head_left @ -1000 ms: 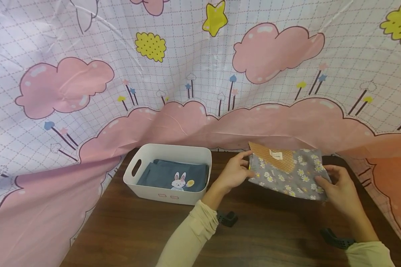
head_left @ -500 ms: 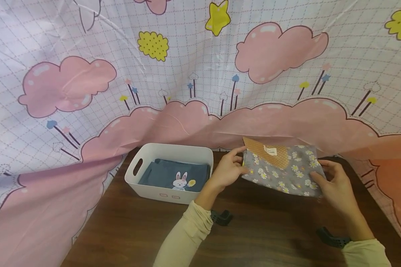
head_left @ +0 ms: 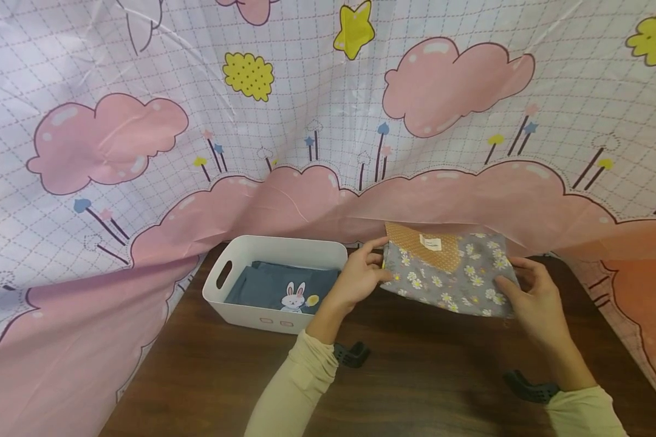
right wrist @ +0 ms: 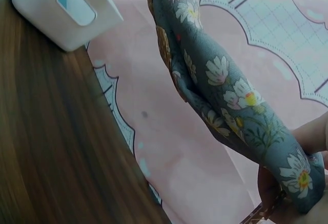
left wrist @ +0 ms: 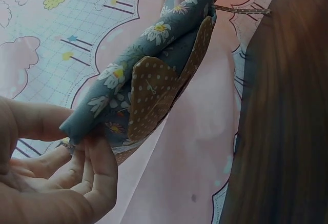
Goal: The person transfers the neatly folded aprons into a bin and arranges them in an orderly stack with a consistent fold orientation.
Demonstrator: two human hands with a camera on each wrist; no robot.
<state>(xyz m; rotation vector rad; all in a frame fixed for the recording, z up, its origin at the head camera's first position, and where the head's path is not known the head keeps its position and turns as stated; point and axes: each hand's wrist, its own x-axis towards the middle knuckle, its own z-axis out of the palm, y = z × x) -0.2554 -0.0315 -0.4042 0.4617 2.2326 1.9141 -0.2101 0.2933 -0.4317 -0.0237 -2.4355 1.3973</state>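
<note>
Both hands hold up a folded grey daisy-print cloth (head_left: 470,273), with a brown polka-dot panel (head_left: 434,246) and a small white label on its face. At its left edge the left hand (head_left: 358,273) pinches it between thumb and fingers. The right hand (head_left: 538,303) grips the opposite edge, thumb in front. Seen edge-on in the left wrist view, the cloth (left wrist: 154,34) shows a rounded fold, and a thin dotted strap (left wrist: 243,11) sticks out beyond it. The right wrist view shows the cloth's (right wrist: 241,96) folded lower edge running into the right hand.
A white plastic bin (head_left: 273,243) stands left of the hands, holding folded dark blue fabric (head_left: 268,282) with a rabbit print. The brown wooden table (head_left: 224,376) meets a cartoon-cloud curtain (head_left: 306,79) at the back. Dark wrist mounts (head_left: 352,354) sit at both wrists.
Both hands have carried the cloth leftward and slightly up, closer to the bin. Their hold on its two edges looks the same, and the bin stays put.
</note>
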